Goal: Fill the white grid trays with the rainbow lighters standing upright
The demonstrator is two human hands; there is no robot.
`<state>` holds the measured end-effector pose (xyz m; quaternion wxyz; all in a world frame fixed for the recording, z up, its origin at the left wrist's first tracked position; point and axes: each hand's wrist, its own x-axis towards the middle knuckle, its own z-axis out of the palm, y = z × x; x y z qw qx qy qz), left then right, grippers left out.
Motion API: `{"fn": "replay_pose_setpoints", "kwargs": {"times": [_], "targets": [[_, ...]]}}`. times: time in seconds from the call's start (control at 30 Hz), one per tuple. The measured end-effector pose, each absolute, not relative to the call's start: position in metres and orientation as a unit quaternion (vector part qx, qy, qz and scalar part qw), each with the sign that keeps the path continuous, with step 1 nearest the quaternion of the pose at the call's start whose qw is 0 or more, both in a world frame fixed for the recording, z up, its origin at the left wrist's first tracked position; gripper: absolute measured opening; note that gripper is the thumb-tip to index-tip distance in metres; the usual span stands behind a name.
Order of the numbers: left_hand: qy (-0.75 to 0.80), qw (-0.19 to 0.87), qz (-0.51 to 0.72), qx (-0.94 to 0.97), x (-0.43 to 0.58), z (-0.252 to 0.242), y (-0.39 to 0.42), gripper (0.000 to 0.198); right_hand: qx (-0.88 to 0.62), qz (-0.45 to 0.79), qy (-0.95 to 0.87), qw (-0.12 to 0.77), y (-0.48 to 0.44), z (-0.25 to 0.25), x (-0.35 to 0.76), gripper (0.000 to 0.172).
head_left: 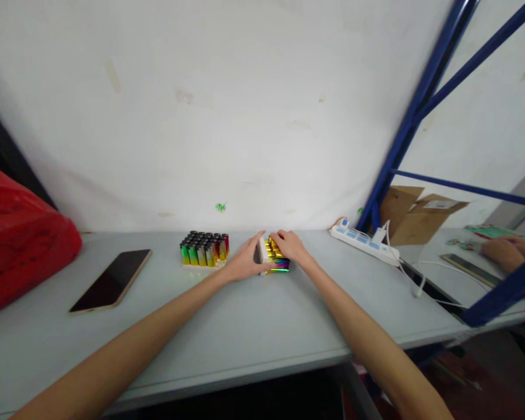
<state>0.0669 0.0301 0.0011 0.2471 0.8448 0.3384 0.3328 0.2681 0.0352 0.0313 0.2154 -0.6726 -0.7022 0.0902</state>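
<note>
A white tray of shiny gold and multicoloured lighters [279,263] lies tipped on its side on the grey table. My left hand [246,260] grips the tray's left side, thumb along the near edge and fingers at the far edge. Over the right side of the lighters, my right hand [290,245] rests with its fingers bent round their far end. To the left stands a second group of lighters [205,251], upright in rows in a white tray, with black tops and green, yellow and red bodies.
A phone [112,280] and a red bag [24,239] lie on the left. On the right are a white power strip [364,242] with cables, a blue metal frame [402,131] and a cardboard box [415,216]. Another person's hands [507,252] show beyond the frame.
</note>
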Motion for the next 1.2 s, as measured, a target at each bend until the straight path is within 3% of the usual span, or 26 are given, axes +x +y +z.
{"fn": "replay_pose_setpoints", "kwargs": {"times": [0.37,0.6,0.77,0.97,1.2], "targets": [[0.330,0.241,0.314,0.857,0.060,0.007,0.023,0.099,-0.704,0.089,-0.654,0.262,0.028,0.026,0.291,0.063],[0.323,0.233,0.310,0.863,0.061,0.005,0.023,0.098,-0.753,0.028,-0.615,0.233,0.031,0.016,0.311,0.074],[0.326,0.238,0.314,0.859,0.062,0.003,0.023,0.099,-0.764,-0.030,-0.604,0.222,0.027,0.010,0.306,0.064],[0.331,0.234,0.308,0.860,0.063,0.006,0.021,0.098,-0.736,-0.016,-0.647,0.201,0.029,0.008,0.313,0.060],[0.334,0.230,0.304,0.862,0.062,0.009,0.020,0.098,-0.676,0.010,-0.711,0.194,0.024,0.014,0.329,0.032]]}}
